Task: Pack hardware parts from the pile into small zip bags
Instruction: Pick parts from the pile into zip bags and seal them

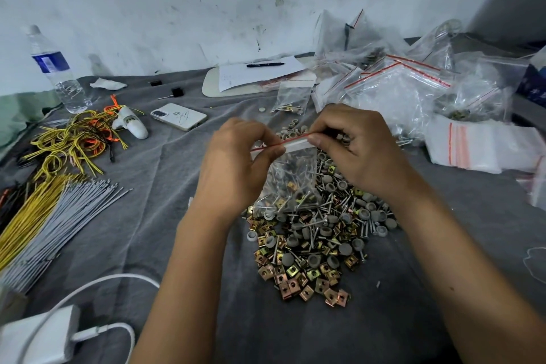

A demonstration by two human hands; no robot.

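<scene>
A small clear zip bag [291, 183] with a red strip along its top hangs above the pile of hardware parts [313, 239]. Screws, clips and grey caps lie in the bag's bottom. My left hand [236, 162] pinches the left end of the bag's zip edge. At the right end, my right hand [357, 148] pinches that same edge between thumb and fingers. The pile holds brass-coloured square clips, screws and grey round caps on the grey cloth [165, 186].
Filled and empty zip bags [413, 89] crowd the back right, with a stack of flat bags [478, 145]. Left: wire bundles [44, 216], a water bottle [56, 71], a phone [178, 116]. A charger and cable [44, 334] lie near left. Paper and pen [260, 68] sit behind.
</scene>
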